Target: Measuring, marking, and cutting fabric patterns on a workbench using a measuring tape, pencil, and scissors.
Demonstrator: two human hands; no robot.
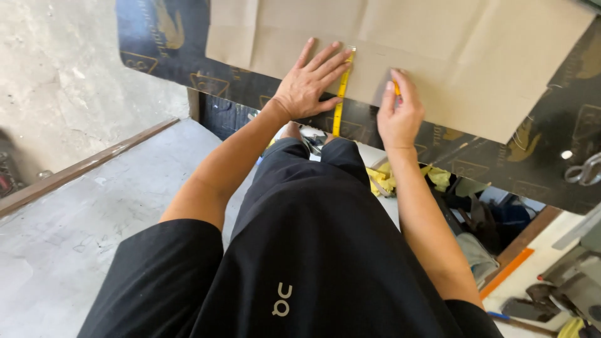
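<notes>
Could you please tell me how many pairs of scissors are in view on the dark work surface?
1: a pair of scissors lies at the right edge of the dark table, right of the brown paper sheet. The frame cuts it off, and more may lie out of view.

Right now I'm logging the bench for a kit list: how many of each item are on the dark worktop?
Brown paper sheet: 1
Yellow measuring tape: 1
Pencil: 1
Scissors: 1
Total: 4

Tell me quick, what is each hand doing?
Left hand: open, flat on the brown paper, pinning the yellow tape measure.
Right hand: closed on an orange pencil, tip at the paper.
</notes>
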